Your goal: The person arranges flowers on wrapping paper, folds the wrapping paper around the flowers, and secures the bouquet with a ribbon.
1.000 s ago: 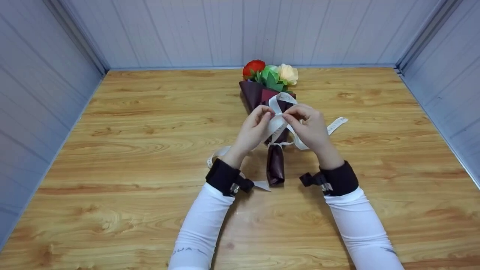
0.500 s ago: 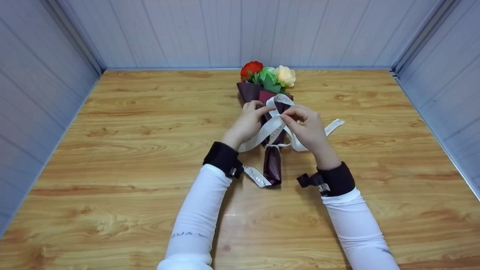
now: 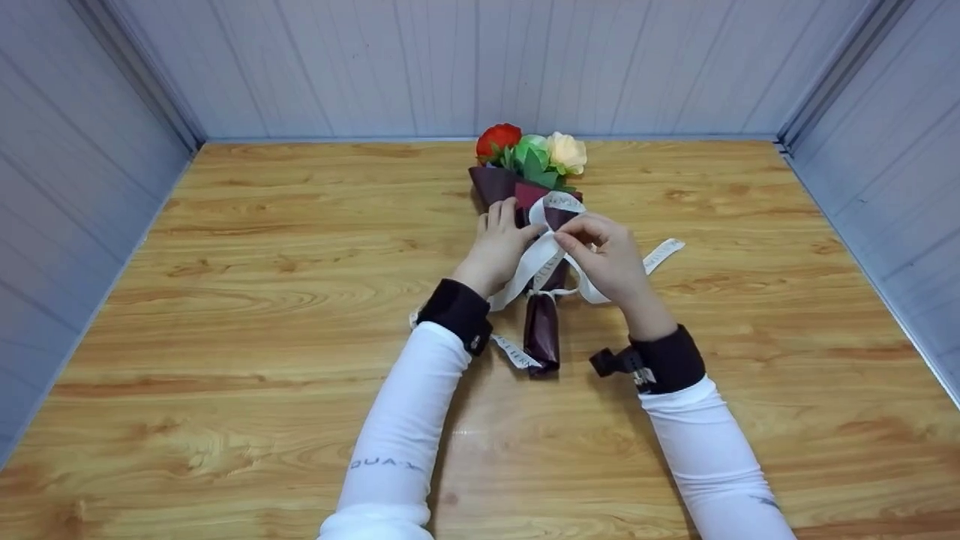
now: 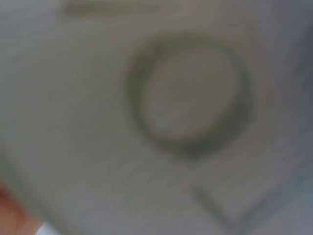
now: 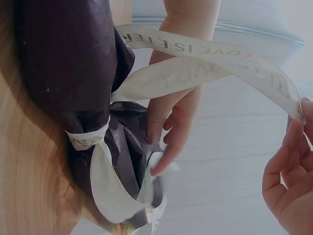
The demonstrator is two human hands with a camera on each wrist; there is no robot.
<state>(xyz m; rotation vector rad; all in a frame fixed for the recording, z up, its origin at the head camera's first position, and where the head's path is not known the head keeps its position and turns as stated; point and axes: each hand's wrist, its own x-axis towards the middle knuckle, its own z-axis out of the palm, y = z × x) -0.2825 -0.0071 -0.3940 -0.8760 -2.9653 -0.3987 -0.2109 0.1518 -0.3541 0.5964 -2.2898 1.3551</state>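
Note:
My right hand (image 3: 609, 259) pinches a cream lettered ribbon (image 3: 534, 262) between thumb and fingertips, raised above a bouquet in dark plum wrapping (image 3: 541, 334). In the right wrist view, taut ribbon strands (image 5: 181, 46) run up to this pinching hand (image 5: 293, 181). My left hand (image 3: 493, 251) lies over the wrapping's left side, fingers spread and thumb toward the ribbon. Seen from the right wrist, the left hand (image 5: 178, 105) has thumb and finger apart near a drooping ribbon loop (image 5: 112, 196); whether they touch it is unclear. Ribbon (image 4: 98, 98) close to the lens fills the left wrist view, blurred.
Red (image 3: 498, 141), green and cream (image 3: 568, 152) flowers top the bouquet on the wooden table (image 3: 300, 420). One ribbon tail (image 3: 664, 255) sticks out right; another (image 3: 514, 352) lies by the handle. Panel walls (image 3: 375, 67) stand behind and at both sides.
My left hand has let go of the ribbon at the knot and spread its fingers over the wrapping. The right hand keeps its pinch, nearly in place. The view has shifted slightly.

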